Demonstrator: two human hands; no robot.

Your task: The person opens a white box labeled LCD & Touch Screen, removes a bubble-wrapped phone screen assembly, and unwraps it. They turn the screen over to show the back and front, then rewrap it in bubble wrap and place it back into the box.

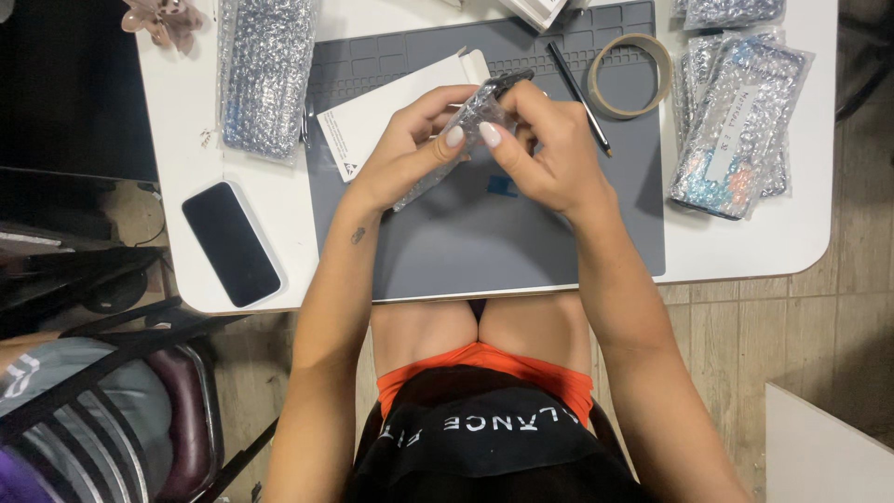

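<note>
Both the left hand (410, 149) and the right hand (549, 149) are pinched on a small bubble-wrap pouch (470, 121), held between them above the grey work mat (484, 233), its lower end trailing under the left fingers. Just beyond lie a white envelope (372, 121), a dark pen (579, 86) and a tape roll (629, 74); a black phone (231, 243) lies well to the left.

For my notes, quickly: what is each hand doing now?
Left hand: closed on the bubble-wrap pouch.
Right hand: closed on the same pouch.
</note>
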